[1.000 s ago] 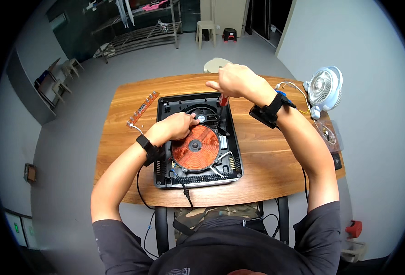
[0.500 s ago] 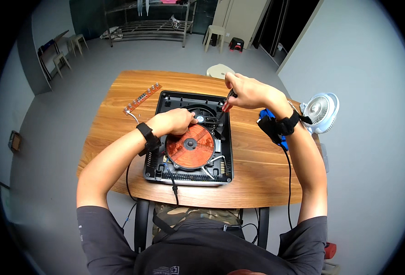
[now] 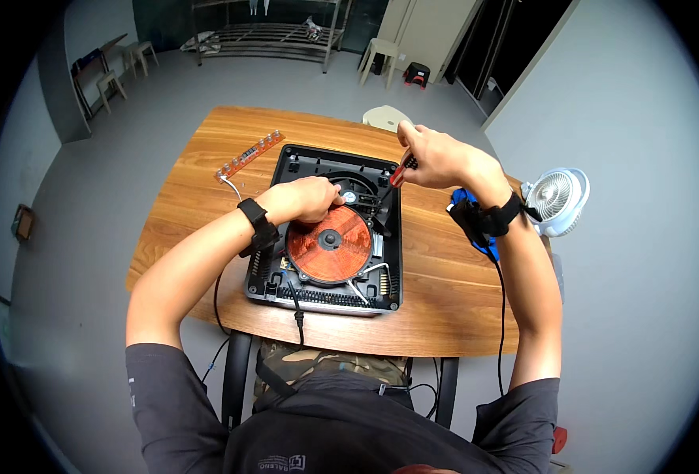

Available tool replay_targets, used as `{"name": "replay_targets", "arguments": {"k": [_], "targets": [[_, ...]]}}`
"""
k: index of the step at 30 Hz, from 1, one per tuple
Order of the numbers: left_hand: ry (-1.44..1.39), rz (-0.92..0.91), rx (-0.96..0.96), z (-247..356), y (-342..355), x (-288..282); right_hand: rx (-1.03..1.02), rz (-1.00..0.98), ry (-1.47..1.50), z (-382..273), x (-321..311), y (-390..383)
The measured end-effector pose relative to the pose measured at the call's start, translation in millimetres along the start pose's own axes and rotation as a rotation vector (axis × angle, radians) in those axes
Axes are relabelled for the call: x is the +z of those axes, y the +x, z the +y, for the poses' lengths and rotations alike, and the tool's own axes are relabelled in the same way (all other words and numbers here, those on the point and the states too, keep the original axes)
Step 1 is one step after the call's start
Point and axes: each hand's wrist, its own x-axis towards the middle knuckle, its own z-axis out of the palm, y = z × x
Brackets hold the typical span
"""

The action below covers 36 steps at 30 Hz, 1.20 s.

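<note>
An opened induction cooker [image 3: 328, 306] lies on the table, with a round copper coil [image 3: 329, 257] in its black housing. Behind the coil sits a black cooling fan [image 3: 351, 197] with a pale hub. My left hand [image 3: 311, 199] rests at the coil's far edge, fingers curled in against the fan; what the fingertips grip is hidden. In my right hand [image 3: 436, 158] is a screwdriver [image 3: 399, 174] with a red and black handle, held at a slant. Its dark shaft points down into the housing to the right of the fan; the tip cannot be made out.
On the wooden table [image 3: 444, 292], an orange circuit strip [image 3: 248, 156] lies left of the cooker, joined to a white wire. At the right are a blue item [image 3: 464, 197] beside my wrist and a white fan [image 3: 556, 201]. A black cable [image 3: 298, 316] hangs off the front edge.
The view has shifted slightly. The screwdriver's handle leans a little differently in my right hand, its shaft still at the right of the fan. My left hand stays by the coil.
</note>
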Motion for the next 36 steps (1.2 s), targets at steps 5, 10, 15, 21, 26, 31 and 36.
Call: {"name": "replay_targets", "arguments": {"k": [5,10,15,21,26,31,36], "targets": [[-0.003,-0.034,-0.049,-1.0,-2.7,-1.0,0.211,-0.044,-0.041,-10.8,-0.4,8.0],[0.005,-0.059,-0.062,0.5,-4.8,-4.5,0.294,-0.074,-0.062,-27.6,-5.5,13.1],[0.01,-0.037,-0.018,-2.9,-2.4,-0.8,0.052,-0.062,-0.005,-17.3,-6.2,8.0],[0.013,-0.047,-0.043,1.4,-5.8,-5.7,0.145,-0.109,0.007,-32.0,-13.8,14.9],[0.025,-0.06,-0.055,2.3,-5.2,-5.1,0.242,-0.025,-0.094,-40.4,-6.9,19.2],[0.015,-0.046,-0.076,1.8,-6.3,-3.8,0.107,-0.013,0.003,-28.7,-7.5,17.7],[0.006,-0.039,-0.055,0.6,-4.4,-4.1,-0.056,-0.025,0.072,-16.0,-8.2,13.8]]}}
